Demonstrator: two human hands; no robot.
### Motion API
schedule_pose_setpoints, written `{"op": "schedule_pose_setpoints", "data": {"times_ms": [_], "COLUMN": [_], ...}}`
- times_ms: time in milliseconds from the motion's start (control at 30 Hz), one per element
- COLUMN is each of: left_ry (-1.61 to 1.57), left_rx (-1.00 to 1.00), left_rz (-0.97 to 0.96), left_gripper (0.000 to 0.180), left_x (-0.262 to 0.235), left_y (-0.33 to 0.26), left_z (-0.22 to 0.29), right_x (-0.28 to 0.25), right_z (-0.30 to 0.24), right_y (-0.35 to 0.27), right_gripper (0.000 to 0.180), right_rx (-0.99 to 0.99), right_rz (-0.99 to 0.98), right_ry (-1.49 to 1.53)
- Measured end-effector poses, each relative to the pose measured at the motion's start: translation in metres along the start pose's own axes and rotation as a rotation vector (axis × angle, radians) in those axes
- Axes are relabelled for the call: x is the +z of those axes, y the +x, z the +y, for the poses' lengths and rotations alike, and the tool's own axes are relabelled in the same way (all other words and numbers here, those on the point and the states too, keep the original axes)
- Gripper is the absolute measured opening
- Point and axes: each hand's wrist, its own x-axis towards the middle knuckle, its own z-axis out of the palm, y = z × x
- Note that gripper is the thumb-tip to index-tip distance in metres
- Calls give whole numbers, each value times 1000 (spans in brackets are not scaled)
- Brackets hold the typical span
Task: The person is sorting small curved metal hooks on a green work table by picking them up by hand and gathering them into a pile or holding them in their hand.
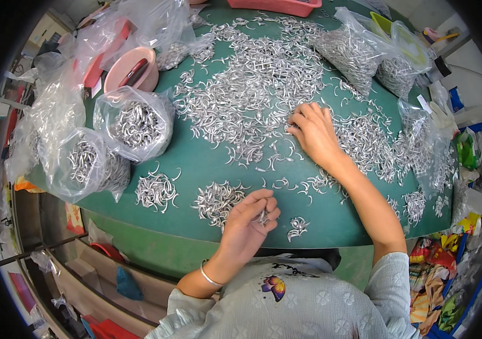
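Observation:
Small curved silver metal pieces (252,85) lie in a wide heap over the green table (195,164). My right hand (312,129) reaches into the heap's right-hand edge, fingers bent down among the pieces; its fingertips are partly hidden. Near the front edge, my left hand (252,212) is curled palm up around a few of these silver pieces. Just left of it sits a small pile (217,200) of the same pieces, and a second pile (156,190) lies farther left. A tiny cluster (297,227) rests to the right of my left hand.
Clear plastic bags (139,127) filled with silver pieces stand at the left, and another filled bag (349,53) leans at the back right. A pink oval basin (133,70) holds a dark red-handled tool. A pink tray (277,5) stands at the far edge.

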Motion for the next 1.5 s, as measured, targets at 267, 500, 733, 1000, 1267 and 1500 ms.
{"op": "schedule_pose_setpoints", "data": {"times_ms": [267, 500, 733, 1000, 1267, 1500], "left_ry": [38, 1, -27, -57, -56, -82], "left_rx": [-44, -1, 8, 9, -7, 8], "left_rz": [17, -43, -71, -107, -71, -105], "left_gripper": [18, 18, 18, 17, 17, 16], "left_x": [-4, -8, -16, -20, -18, -20], "left_y": [4, -5, -5, -6, -7, -8], "left_z": [-11, -3, 2, 0, 0, 2], "right_x": [-1, 0, 5, -20, -14, -44], "right_z": [-14, -17, -16, -11, -23, -45], "right_y": [1, 2, -5, -13, -40, 59], "right_gripper": [13, 10, 14, 13, 14, 10], "right_rx": [65, 14, 15, 77, -10, -79], "right_rz": [11, -10, -121, -25, -218, -231], "right_ry": [-1, -55, -40, 104, -7, 315]}}
